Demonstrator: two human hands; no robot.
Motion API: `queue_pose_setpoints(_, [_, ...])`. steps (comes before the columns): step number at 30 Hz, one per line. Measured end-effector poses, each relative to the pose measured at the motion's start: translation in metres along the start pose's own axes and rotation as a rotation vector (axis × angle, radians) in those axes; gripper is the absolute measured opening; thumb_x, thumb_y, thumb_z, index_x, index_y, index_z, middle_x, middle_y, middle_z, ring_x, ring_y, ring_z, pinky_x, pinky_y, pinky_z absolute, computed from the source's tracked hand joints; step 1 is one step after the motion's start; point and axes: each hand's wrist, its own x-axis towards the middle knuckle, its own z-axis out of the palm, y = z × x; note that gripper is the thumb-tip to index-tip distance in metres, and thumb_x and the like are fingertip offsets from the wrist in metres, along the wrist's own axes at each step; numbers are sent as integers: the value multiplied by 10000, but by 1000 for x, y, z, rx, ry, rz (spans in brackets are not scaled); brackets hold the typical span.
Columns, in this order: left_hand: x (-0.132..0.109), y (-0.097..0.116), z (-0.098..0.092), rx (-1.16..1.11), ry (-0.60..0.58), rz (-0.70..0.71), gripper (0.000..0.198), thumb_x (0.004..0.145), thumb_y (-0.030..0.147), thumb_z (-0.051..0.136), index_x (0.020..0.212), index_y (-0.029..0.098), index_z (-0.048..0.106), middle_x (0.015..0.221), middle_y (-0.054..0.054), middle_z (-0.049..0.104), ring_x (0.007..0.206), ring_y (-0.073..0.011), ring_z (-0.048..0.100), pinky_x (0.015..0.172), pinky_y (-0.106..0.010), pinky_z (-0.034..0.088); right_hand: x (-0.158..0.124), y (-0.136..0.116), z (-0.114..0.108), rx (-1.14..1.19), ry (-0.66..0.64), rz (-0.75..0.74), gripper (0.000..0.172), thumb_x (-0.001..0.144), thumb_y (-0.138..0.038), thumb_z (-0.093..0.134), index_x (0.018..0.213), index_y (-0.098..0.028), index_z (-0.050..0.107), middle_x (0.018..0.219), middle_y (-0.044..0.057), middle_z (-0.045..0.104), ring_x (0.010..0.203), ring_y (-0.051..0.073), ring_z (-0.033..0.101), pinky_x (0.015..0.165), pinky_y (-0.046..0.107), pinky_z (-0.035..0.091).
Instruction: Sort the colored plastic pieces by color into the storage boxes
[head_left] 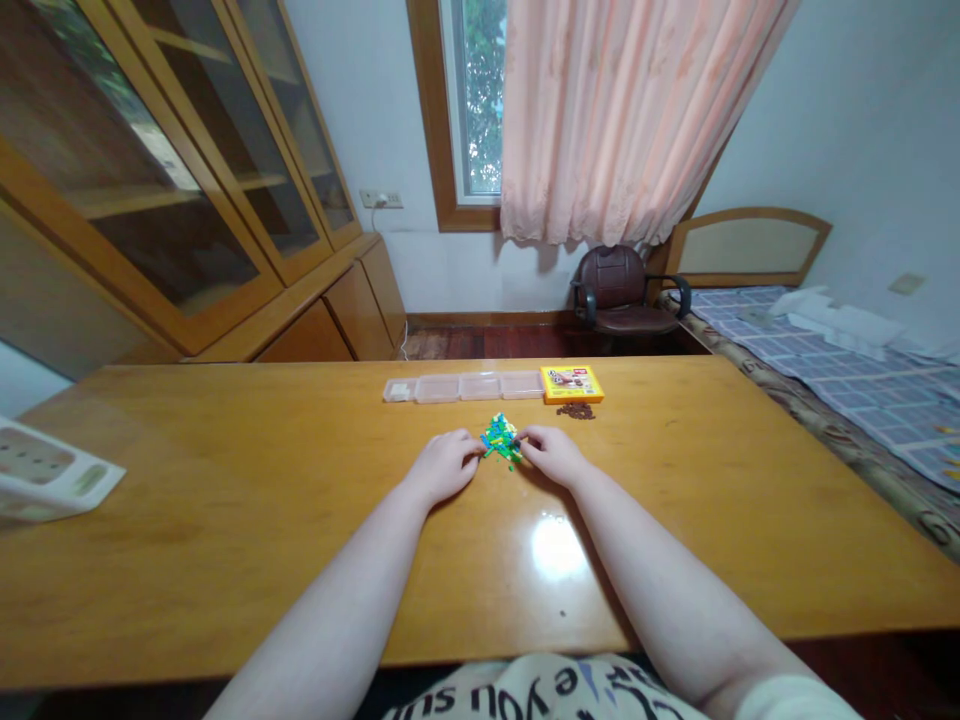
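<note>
A small heap of green, blue and yellow toy building bricks (496, 434) lies on the wooden table between my hands. My left hand (445, 464) rests at the heap's left edge, its fingers curled together with the tips at the bricks. From the right, my right hand (555, 455) reaches in with thumb and fingers pinched at the heap's edge. Something small and dark shows at those fingertips, too small to name. Whether the left fingertips hold a piece is hidden. Behind the heap and to its right, a pile of small brown pieces (576, 411) lies apart.
A yellow box (573, 385) stands beyond the brown pile. Left of it runs a row of clear plastic trays (480, 387). A white box (56, 470) stands at the table's left side. One tiny dark piece (562, 613) lies near the front edge of the table (225, 560).
</note>
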Motion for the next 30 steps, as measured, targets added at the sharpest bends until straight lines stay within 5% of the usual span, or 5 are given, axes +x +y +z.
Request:
queue_pose_setpoints(10, [1,-4,-2,-31,-14,-17,241,845,234,483,976,239,686,929,-43,644,863,-170,600,814,-280,457,4,4,-2,-1,-29,-83,360,889,-333,385,691,-155,627,633,2,589,625,132,509,594,220,332])
queue_pose_setpoints(16, [1,-13,-1,-22,57,-144,252,867,245,445,967,224,676,944,-47,646,878,-183,605,800,-289,463,4,7,-1,9,-53,-107,377,893,-322,388,687,-152,653,634,4,609,626,128,531,610,218,336])
queue_pose_setpoints(30, [1,-3,-3,-34,40,-106,248,848,224,457,991,222,659,949,-51,643,882,-182,598,820,-293,457,0,-6,-6,-114,-195,-160,367,880,-383,460,752,-173,732,622,19,633,590,125,515,569,223,300])
